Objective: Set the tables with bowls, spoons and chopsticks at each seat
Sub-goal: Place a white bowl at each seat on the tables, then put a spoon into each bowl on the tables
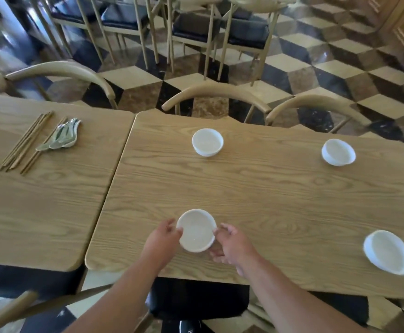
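Note:
A white bowl sits on the right-hand wooden table near its front edge. My left hand holds its left rim and my right hand holds its right rim, fingers curled at the edge. Three more white bowls stand on the same table: one at the far middle, one at the far right, one at the near right. On the left table lie several brown chopsticks and a small pile of spoons.
Wooden chairs with curved backs stand along the far side of both tables, and a dark chair seat is right below me. Behind them is a chequered floor and more chairs.

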The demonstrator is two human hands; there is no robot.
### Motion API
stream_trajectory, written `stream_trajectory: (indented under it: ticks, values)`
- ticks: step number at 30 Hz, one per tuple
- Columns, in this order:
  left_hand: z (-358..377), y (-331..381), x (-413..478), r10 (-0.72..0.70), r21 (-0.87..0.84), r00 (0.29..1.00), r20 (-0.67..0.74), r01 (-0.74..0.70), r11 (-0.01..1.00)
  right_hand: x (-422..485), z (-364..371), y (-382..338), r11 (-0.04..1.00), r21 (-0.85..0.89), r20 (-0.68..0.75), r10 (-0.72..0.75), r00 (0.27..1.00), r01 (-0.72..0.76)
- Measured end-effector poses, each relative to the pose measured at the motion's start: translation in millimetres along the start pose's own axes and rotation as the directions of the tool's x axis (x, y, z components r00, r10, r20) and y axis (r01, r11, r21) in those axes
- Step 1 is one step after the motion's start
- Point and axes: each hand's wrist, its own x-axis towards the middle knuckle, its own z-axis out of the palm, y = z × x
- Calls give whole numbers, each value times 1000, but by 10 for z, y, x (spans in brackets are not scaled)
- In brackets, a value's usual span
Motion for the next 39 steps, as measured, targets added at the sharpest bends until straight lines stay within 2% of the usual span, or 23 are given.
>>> stream_trajectory:
  ticks: [1, 3, 4, 6, 7, 9, 13, 15, 19, 23, 26, 31, 35, 39]
  values:
    - [-14, 95, -92, 88, 206, 994, -71, -71, 976, -143, -126, -63, 981, -175, -53, -95, 994, 84]
    - [48, 382, -388, 284, 449, 951, -120, -203, 870, -447, -460, -146, 791, -557, -103, -366, 925, 252]
    - [153, 565, -577, 364, 508, 928, -74, -279, 815, -619, -682, -175, 678, -672, -77, -463, 883, 297]
    - [508, 994, -979, 464, 630, 877, 125, -431, 646, -967, -1225, -187, 506, -814, -35, -531, 847, 284]
    - [710, 1171, -1137, 483, 666, 844, 233, -500, 554, -1103, -1485, -178, 445, -857, -29, -545, 838, 260]
    - [1228, 1539, -1499, 505, 664, 772, 386, -613, 428, -1412, -2152, -31, 414, -890, -94, -573, 814, 189]
    - [2312, 2135, -2347, 574, 642, 629, 524, -735, 220, -2089, -3567, 558, 528, -844, -331, -652, 682, 95]
    - [2918, 2332, -2825, 607, 623, 561, 563, -771, 133, -2521, -4257, 938, 592, -805, -397, -591, 702, 43]
    - [4213, 2533, -3829, 615, 572, 429, 662, -819, -43, -3388, -5446, 1741, 701, -709, -544, -475, 692, -76]
    - [5551, 2536, -4783, 583, 476, 303, 754, -863, -167, -4052, -6391, 2699, 803, -583, -681, -399, 614, -125]
    - [6424, 2503, -5467, 548, 380, 207, 811, -898, -223, -4615, -6978, 3347, 815, -541, -756, -362, 545, -209]
    - [7427, 2507, -6152, 482, 304, 129, 867, -903, -304, -4985, -7730, 4115, 907, -302, -880, -146, 453, -295]
    - [8108, 2552, -6112, 423, 253, 100, 901, -912, -323, -4967, -8139, 4408, 925, -179, -895, -12, 446, -334]
    - [8807, 2741, -6008, 378, 239, 98, 921, -907, -347, -4731, -8699, 4576, 916, -172, -884, 19, 467, -363]
